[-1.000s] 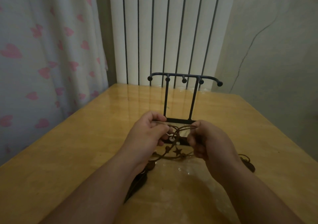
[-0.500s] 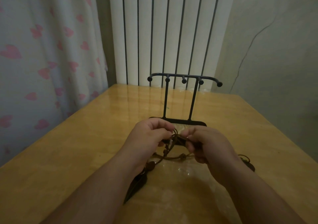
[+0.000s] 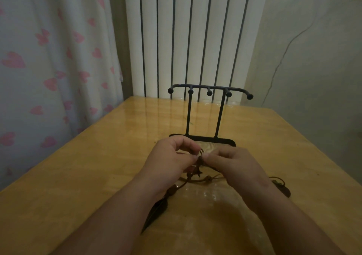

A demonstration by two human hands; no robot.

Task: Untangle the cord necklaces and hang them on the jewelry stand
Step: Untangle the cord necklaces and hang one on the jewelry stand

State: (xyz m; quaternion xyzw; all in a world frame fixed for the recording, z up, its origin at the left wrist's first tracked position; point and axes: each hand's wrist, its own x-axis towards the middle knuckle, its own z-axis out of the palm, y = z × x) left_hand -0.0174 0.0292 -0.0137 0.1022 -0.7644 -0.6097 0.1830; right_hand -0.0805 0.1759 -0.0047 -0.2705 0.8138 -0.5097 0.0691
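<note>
Left hand (image 3: 168,156), right hand (image 3: 235,164) on knotted cord necklaces (image 3: 196,174) near jewelry stand (image 3: 211,138)

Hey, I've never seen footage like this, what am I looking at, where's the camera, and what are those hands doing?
There is no machine here. A camera worn on a person's head looks forward and down, so you see their own arms. The left hand and right hand both pinch a tangle of brown cord necklaces over a wooden table. Dark pendants trail on the table. Behind the hands stands a black jewelry stand, its pegs bare.
</note>
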